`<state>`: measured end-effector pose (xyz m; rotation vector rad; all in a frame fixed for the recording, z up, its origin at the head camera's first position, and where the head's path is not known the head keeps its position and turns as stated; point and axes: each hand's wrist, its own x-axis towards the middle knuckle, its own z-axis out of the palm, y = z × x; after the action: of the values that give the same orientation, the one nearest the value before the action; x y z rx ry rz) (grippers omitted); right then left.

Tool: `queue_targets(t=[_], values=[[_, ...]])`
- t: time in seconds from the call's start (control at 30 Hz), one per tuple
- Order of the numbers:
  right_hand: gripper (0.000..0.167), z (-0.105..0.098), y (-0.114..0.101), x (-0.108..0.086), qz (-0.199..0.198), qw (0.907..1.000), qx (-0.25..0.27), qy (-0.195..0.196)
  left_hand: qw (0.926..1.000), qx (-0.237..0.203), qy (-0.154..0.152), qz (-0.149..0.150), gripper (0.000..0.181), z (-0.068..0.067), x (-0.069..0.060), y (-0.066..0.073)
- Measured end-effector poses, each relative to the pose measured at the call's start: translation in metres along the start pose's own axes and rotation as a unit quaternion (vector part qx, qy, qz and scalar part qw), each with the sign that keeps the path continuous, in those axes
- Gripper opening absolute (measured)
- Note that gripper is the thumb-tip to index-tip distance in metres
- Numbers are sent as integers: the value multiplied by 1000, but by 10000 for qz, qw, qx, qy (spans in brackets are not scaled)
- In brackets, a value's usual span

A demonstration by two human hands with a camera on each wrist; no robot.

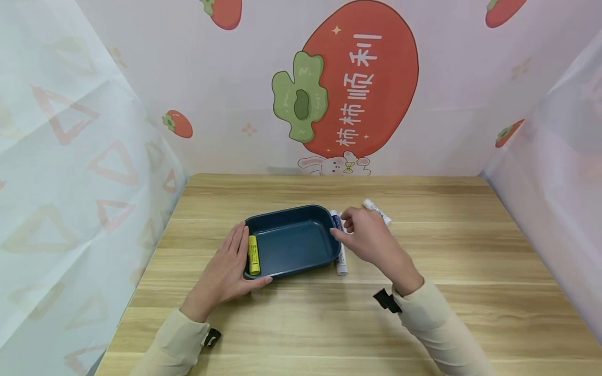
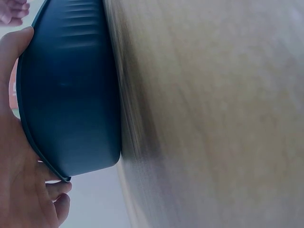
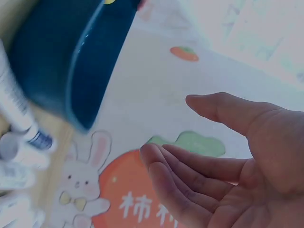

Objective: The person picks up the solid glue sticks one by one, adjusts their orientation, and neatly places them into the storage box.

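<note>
A dark blue rectangular tray point(image 1: 293, 243) stands on the table. Inside its left end lies a short yellow stick point(image 1: 254, 256) with printing on it. My left hand point(image 1: 226, 266) rests against that end, fingers laid straight along the left rim and thumb at the front rim; the left wrist view shows this hand point(image 2: 21, 142) spanning the tray's end wall point(image 2: 71, 90). Over the right rim hovers my right hand point(image 1: 371, 235), empty, its thumb and bent fingers apart. Beneath it, beside the tray, is a white printed stick point(image 1: 342, 263) with a dark blue part, partly hidden.
Another white stick point(image 1: 378, 211) lies behind my right hand. The right wrist view shows several white sticks point(image 3: 16, 147) close together next to the tray. A printed backdrop point(image 1: 226, 151) rises at the table's back edge, with pale sheets point(image 1: 70, 183) at both sides.
</note>
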<state>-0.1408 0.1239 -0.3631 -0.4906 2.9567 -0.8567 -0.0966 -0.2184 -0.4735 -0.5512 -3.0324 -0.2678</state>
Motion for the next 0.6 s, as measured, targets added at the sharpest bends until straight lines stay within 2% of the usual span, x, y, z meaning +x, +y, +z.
queue_targets(t=[0.17, 0.3, 0.5, 0.6], values=[[34, 1, 19, -8, 261, 9996, -103, -25, 10000, -41, 36, 15, 131, 0, 0, 0], [31, 7, 30, -13, 294, 9994, -138, -96, 10000, -46, 26, -5, 131, 0, -1, 0], [25, 25, 44, -19, 234, 9994, -227, -77, 10000, -36, 57, -7, 131, 1, -1, -1], [31, 35, 48, -20, 340, 9990, -204, -210, 9999, -37, 93, 16, 131, 2, 0, -1]])
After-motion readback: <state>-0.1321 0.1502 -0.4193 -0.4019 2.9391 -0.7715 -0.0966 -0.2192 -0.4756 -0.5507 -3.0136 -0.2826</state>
